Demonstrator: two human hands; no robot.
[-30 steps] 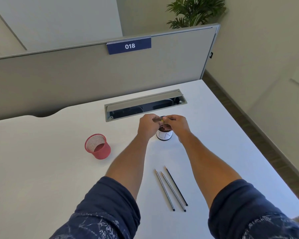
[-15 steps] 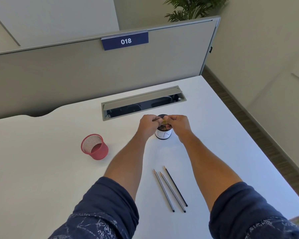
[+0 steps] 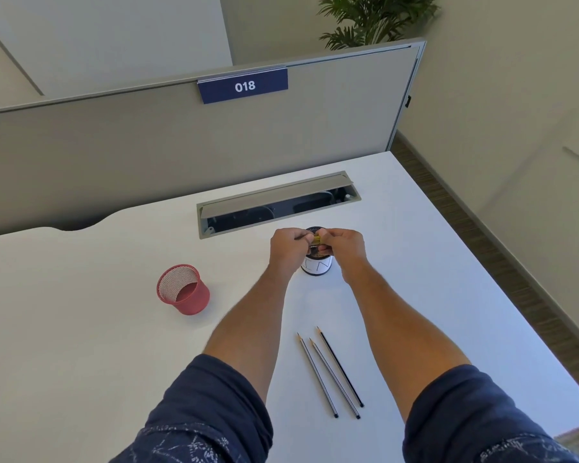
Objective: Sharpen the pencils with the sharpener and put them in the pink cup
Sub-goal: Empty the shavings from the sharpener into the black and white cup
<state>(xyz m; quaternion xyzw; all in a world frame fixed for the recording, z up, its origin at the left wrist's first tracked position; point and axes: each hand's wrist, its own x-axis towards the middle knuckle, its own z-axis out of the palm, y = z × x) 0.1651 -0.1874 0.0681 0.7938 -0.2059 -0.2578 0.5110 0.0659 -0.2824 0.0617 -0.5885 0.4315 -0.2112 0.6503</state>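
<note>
Head view: left hand [image 3: 286, 250] pinches a pencil [image 3: 302, 237], right hand [image 3: 343, 246] grips the yellow sharpener [image 3: 316, 241] over a jar [image 3: 317, 265]; sharpening under way. Three pencils [image 3: 330, 372] lie nearer than the hands, pink cup [image 3: 184, 290] left. Next, probably more twisting, then carry it to the cup

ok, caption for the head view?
Both hands work a pencil in a sharpener over a small cup.
</note>
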